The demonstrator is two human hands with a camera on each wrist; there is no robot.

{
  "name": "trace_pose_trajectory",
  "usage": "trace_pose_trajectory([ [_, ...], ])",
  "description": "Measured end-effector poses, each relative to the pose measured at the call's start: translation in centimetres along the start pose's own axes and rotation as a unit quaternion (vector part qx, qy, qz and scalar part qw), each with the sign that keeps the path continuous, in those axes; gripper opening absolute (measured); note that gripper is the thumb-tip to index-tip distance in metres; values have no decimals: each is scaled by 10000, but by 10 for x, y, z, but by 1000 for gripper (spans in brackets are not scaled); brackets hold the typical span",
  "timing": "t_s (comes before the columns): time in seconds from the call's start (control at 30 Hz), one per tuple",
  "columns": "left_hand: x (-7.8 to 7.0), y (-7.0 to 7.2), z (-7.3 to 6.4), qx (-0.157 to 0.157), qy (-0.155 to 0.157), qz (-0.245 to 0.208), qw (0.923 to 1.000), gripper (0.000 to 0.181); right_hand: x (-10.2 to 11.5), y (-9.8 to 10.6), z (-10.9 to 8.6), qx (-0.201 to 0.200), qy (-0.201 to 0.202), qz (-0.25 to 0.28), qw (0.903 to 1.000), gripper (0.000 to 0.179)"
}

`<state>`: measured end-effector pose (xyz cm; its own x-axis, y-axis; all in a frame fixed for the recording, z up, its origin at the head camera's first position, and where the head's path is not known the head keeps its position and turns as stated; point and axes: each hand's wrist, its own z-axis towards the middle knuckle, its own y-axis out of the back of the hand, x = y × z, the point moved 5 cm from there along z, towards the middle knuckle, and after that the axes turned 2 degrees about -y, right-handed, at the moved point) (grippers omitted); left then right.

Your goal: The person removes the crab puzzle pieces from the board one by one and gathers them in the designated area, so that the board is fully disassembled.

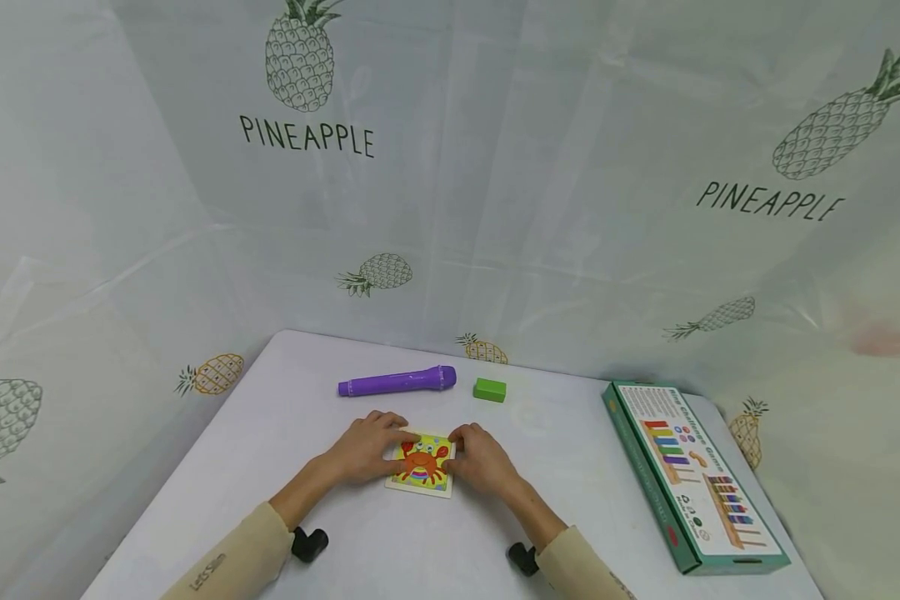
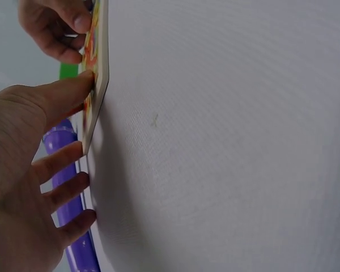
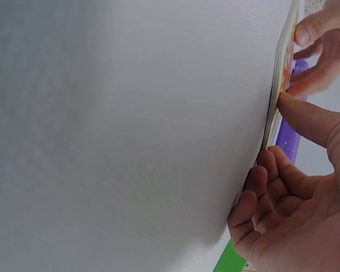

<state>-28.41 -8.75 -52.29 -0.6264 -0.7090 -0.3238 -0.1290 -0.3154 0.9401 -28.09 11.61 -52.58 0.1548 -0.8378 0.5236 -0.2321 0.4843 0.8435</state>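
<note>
A square picture board [image 1: 422, 471] with a red crab on yellow and a pale border lies low over the white table, its thick edge [image 2: 103, 62] plain in the left wrist view. My left hand [image 1: 366, 452] holds it by the left side, thumb on the picture and index fingertip at the edge; the other fingers spread toward the tabletop. From the opposite side my right hand [image 1: 484, 460] pinches the board, thumb at its face and bent fingers [image 3: 255, 180] by its far corner. Both thumbs cover small parts of the picture.
Behind the hands lie a purple toy microphone [image 1: 397, 382] and a green block [image 1: 490, 390]. A green-edged Ring Challenge Game box [image 1: 701, 467] rests along the table's right side. A pineapple-print sheet [image 1: 495, 208] hangs behind the table [image 1: 390, 550].
</note>
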Motion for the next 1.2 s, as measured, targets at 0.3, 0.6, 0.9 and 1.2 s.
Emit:
trace_pose_trajectory([
  [0.3,-13,-8,6,349,-576,-32,9977,40,1,1,-1,-30,112,-6,9999,46],
  [0.6,-19,-7,6,498,-630,18,9968,40,0,1,-1,-42,186,99,9998,44],
  [0.9,-20,-7,5,537,-683,90,9962,40,0,1,-2,17,109,129,9999,47],
  [1.2,-18,-8,5,521,-621,38,9967,40,0,1,0,50,30,120,9999,50],
])
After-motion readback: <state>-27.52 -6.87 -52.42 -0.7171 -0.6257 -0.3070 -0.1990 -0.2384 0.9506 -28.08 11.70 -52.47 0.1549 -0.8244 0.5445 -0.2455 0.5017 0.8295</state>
